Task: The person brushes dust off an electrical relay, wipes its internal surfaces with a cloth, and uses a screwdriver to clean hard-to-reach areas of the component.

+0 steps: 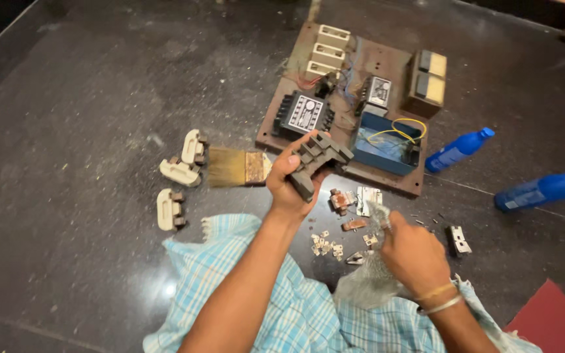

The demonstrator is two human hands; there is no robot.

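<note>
The left hand [287,185] is wrapped around a dark grey plastic switch block [314,161] and a paintbrush [238,168], holding both above the dark floor [86,98] in front of the rusty electrical board [387,62]. The right hand [413,253] is closed on a grey rag [371,274], pressing it near small metal contacts [327,244]. Three cream fuse holders [179,182] sit left of the brush, and two blue bottles [499,171] lie off to the right.

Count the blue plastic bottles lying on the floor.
2. One blue bottle lies just right of the brown board; the other blue bottle lies further right, near the frame edge. More may lie outside the view.
</note>
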